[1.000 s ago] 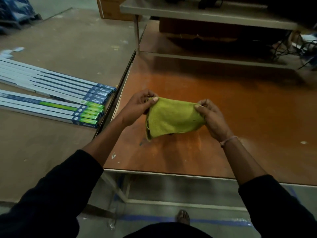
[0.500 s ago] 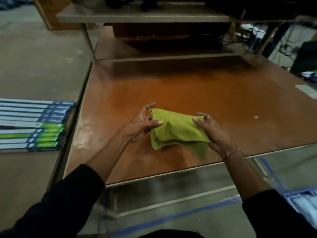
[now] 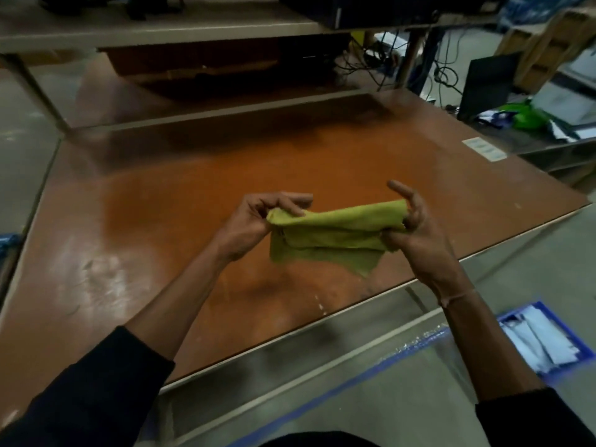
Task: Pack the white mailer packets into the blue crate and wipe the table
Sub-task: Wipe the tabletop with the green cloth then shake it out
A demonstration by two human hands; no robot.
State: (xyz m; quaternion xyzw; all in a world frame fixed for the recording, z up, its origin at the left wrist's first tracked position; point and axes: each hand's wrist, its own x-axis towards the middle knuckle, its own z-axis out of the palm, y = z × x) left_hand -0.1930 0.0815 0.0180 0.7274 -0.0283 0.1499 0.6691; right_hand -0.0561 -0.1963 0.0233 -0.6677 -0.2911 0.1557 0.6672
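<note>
A folded yellow-green cloth hangs stretched between both hands above the brown table. My left hand pinches its left end between thumb and fingers. My right hand grips its right end, with the forefinger raised. A loose corner of the cloth droops toward the tabletop. On the floor at the lower right stands the blue crate, with white mailer packets lying inside it.
A raised shelf runs along the back of the table over a dark box. A white label is stuck near the table's far right corner. Cables, a dark panel and green bags lie beyond the right edge. Blue tape lines the floor.
The view has swung right, bringing the blue crate into sight. Both hands lifted the cloth off the table and pulled it out lengthwise between them.
</note>
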